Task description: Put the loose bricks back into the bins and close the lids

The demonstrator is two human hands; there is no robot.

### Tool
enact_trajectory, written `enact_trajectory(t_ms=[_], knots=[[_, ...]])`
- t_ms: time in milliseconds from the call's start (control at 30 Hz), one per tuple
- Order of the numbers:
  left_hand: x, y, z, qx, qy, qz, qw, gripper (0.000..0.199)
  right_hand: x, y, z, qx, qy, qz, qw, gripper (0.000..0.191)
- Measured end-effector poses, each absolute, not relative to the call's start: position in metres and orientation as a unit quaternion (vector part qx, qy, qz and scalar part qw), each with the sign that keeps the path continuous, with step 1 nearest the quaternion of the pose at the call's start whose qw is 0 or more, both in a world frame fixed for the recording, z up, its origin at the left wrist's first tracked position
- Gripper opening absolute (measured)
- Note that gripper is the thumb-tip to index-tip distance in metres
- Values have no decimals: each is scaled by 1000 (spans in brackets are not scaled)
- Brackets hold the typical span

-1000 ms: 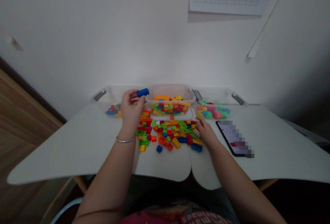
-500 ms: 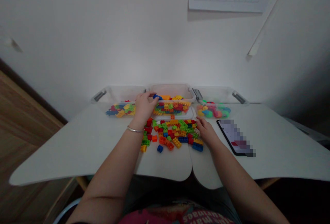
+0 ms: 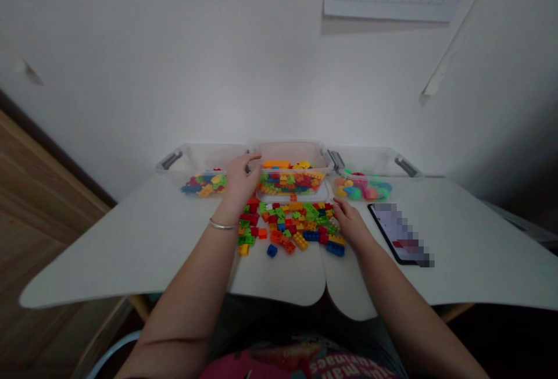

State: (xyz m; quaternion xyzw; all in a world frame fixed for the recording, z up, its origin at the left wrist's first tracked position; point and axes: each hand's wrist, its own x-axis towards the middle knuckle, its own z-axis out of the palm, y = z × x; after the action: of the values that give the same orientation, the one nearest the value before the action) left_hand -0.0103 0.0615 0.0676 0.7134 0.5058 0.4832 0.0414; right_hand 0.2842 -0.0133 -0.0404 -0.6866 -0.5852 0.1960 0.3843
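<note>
Left hand (image 3: 239, 180) open, thumb and forefinger parted, at middle bin (image 3: 290, 150); reads as a reach over its rim. Right hand (image 3: 351, 223) by loose blocks (image 3: 300, 241) on counter (image 3: 131, 239); grip unclear. Another pickup would call for a fingertip pinch.

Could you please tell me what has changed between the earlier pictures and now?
The left hand carried a blue block rightward to the middle bin and let it go, then drew back slightly left, thumb and forefinger apart. I cannot tell exactly where the block lies now. The right hand stayed at the right edge of the loose blocks, and the phone stayed put.
</note>
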Motion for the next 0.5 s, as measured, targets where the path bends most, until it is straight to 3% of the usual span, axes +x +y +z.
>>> enact_trajectory(t_ms=[233,500], knots=[[-34,33,58,634,526,562,77,30,284,-11,-42,-683,-593,189,382,52],[-66,39,48,706,651,256,109,30,287,-11,-44,-683,-599,188,374,53]])
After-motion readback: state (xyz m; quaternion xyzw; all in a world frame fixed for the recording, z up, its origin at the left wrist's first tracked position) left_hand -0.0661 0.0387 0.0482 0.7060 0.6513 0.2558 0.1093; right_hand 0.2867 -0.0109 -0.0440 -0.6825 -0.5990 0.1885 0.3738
